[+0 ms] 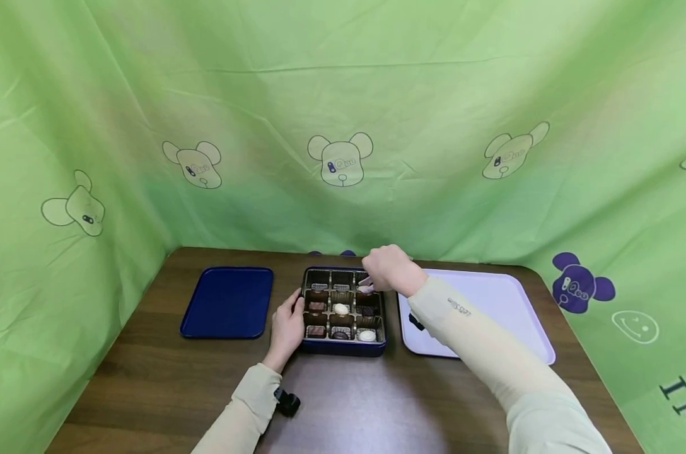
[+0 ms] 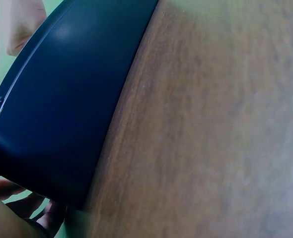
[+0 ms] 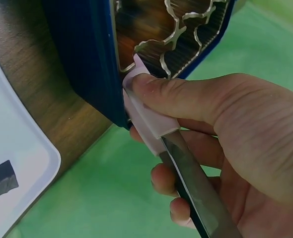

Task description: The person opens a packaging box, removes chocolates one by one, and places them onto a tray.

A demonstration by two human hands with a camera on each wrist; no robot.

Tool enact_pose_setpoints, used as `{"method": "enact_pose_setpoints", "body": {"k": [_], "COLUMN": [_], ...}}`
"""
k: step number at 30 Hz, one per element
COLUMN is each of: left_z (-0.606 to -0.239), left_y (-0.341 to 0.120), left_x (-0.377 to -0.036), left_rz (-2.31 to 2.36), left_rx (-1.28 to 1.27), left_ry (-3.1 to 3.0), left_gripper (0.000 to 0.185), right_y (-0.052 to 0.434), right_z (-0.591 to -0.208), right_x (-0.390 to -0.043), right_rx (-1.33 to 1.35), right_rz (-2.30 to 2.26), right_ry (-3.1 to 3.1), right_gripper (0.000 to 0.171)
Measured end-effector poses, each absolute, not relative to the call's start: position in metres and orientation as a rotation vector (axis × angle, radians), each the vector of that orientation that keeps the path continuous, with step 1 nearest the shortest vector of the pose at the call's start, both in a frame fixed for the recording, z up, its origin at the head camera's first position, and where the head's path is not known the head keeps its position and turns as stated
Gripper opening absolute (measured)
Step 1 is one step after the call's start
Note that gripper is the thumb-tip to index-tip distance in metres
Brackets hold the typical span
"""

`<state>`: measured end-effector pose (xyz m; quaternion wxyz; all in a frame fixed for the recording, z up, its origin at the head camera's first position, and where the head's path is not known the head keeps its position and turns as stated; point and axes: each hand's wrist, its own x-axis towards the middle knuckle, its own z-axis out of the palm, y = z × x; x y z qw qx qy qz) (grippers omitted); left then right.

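Note:
A navy tin with a gold divided insert holds several chocolates, among them a white chocolate in the middle and another at the front right corner. My left hand rests along the tin's left side, its fingers against the wall. In my right hand are tongs with pink tips and metal arms, pinched between thumb and fingers. Their tips reach down at the tin's back right compartment. The right hand partly covers that compartment, and whether the tips grip anything cannot be seen.
A navy lid lies left of the tin. To the right is a white tray, partly under my right forearm; a dark square piece lies on it in the right wrist view. A green printed curtain hangs behind the wooden table.

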<state>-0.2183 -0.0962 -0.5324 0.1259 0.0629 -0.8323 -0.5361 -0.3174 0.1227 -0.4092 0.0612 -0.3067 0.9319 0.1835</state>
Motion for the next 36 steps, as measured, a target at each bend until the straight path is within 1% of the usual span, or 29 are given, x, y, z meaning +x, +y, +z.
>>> {"method": "enact_pose_setpoints", "body": {"k": [3,9,17,33,36], "left_z": [-0.533,-0.533,-0.533,-0.533,-0.533], "left_y": [-0.096,-0.097,-0.097,-0.094,-0.094], "left_x": [-0.219,-0.221,-0.22,-0.219,-0.219], "left_rz": [-1.557,-1.551,-1.556,-1.549,-1.555], "left_rx": [0.171,0.157,0.163,0.187,0.196], "left_ry": [-2.417,-2.401,-2.403,-2.426,-2.419], "left_gripper": [0.037,0.036,0.036,0.037,0.037], "right_y": [0.122,0.12,0.122,0.127,0.128], "right_z": [-0.41,-0.412,-0.412,-0.415,-0.414], "right_x": [-0.321,-0.322,-0.319,-0.309,-0.308], "right_rx": [-0.917,-0.914,-0.927,-0.922,-0.931], "right_rz": [0.544,0.523,0.511,0.499,0.485], "right_ry": [2.815,2.813,2.811,2.854,2.868], "right_gripper": [0.032,0.04,0.039,0.022,0.021]}}
